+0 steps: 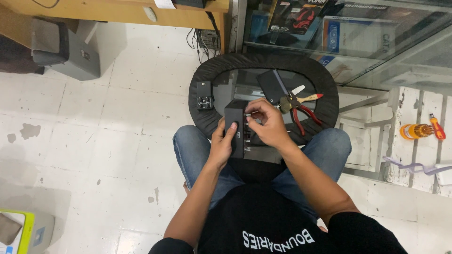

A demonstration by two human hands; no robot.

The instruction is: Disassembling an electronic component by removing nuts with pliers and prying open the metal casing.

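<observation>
**Both hands on a small black box over the lap**

The left hand [223,141] wraps around a black rectangular box [235,123], thumb on its top face, holding it upright above the person's knees at the near edge of a round glass-topped stool [202,80] with a black padded rim. The right hand [268,123] is closed narrowly, its fingertips [250,114] pinching a small metal connector on the box's right side; what the fingertips grip is too small to make out further.

Just beyond the hands, on the glass, lies a flat dark device [272,85], tilted. Beside it to the right rest red-handled pliers [303,112] and a pale-handled tool [306,98], touching or overlapping each other. On the stool's left rim sits a small black adapter-like block [204,96].

The person sits in blue jeans and a black shirt over a white tiled floor [94,141]. To the far right, on a slatted surface, lies an orange screwdriver set [416,130]. A grey box [77,49] stands at upper left under a wooden counter [117,11]; a glass display case [376,42] fills the upper right.
</observation>
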